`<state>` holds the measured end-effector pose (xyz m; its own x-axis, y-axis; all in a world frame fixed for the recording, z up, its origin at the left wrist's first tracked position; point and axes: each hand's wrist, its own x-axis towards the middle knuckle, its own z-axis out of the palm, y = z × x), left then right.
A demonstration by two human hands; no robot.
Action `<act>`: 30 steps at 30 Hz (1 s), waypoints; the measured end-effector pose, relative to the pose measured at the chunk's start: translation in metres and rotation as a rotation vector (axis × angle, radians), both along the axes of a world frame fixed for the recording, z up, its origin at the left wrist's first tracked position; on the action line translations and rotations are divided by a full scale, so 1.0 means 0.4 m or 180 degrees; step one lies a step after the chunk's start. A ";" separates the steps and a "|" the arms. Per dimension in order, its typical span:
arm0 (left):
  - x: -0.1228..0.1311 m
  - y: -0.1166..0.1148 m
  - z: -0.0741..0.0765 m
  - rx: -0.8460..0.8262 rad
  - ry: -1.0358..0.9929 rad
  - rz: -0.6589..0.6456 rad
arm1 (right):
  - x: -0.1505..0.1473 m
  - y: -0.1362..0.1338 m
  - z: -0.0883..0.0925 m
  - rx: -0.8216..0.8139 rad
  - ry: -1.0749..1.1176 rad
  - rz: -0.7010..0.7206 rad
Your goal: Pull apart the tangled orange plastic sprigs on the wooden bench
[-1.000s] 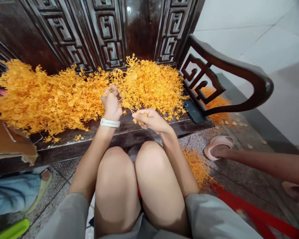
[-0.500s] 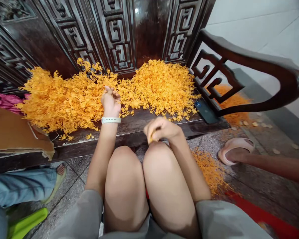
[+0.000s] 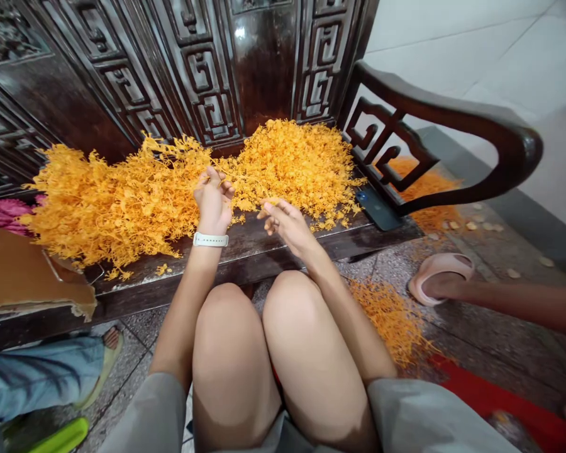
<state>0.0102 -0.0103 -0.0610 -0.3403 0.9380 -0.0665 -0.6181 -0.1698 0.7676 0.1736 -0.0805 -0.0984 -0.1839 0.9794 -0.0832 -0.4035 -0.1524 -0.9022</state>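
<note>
My left hand (image 3: 214,204), with a pale watch band (image 3: 210,240) on its wrist, is closed in a loose pinch at the right edge of a heap of yellow-orange artificial flower sprigs (image 3: 117,201). A thin sprig appears to be in its fingers, partly hidden by them. My right hand (image 3: 287,225) is just to the right, above the bench edge, its fingers apart and reaching toward a second, denser heap of small yellow-orange pieces (image 3: 302,163). A speck of yellow shows by its fingertips; whether it touches them is unclear.
The dark wooden bench (image 3: 245,248) has a carved back and a curved armrest (image 3: 453,113). A phone (image 3: 378,206) lies at its right end, a cardboard box (image 3: 28,270) at left. Orange scraps (image 3: 389,321) cover the floor. Another person's sandalled foot (image 3: 441,277) is at right.
My right hand has risen from beside my right knee, where it was closed on a small yellow piece, to near my left hand, its fingers now spread. The view has shifted slightly.
</note>
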 end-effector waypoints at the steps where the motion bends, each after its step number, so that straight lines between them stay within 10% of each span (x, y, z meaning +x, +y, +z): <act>1: 0.006 -0.002 -0.003 0.0025 0.0058 -0.0038 | 0.001 0.001 -0.002 0.0068 -0.0080 -0.0028; 6: 0.007 0.008 -0.027 -0.0113 0.0226 0.0067 | 0.026 -0.003 0.005 0.0293 -0.0177 0.0076; 12: -0.068 0.067 -0.078 -0.0704 0.0131 0.0580 | 0.060 -0.040 0.083 0.1331 -0.0554 0.3762; 14: -0.094 0.075 -0.095 -0.0816 -0.0015 0.0615 | 0.065 -0.048 0.100 0.1654 -0.0431 0.4200; 16: -0.105 0.071 -0.106 -0.0721 0.0068 0.0489 | 0.064 -0.045 0.098 0.1700 -0.0036 0.3637; 21: -0.073 0.039 -0.103 -0.0192 0.1055 0.0278 | 0.040 -0.002 0.037 0.0183 0.0778 0.0194; 24: -0.044 0.022 -0.090 0.0168 0.1613 -0.0008 | 0.028 0.014 0.009 -0.0441 0.0787 -0.0328; 30: -0.008 -0.002 -0.076 0.0498 0.2248 -0.0968 | 0.024 0.014 0.006 -0.0007 0.0698 -0.1202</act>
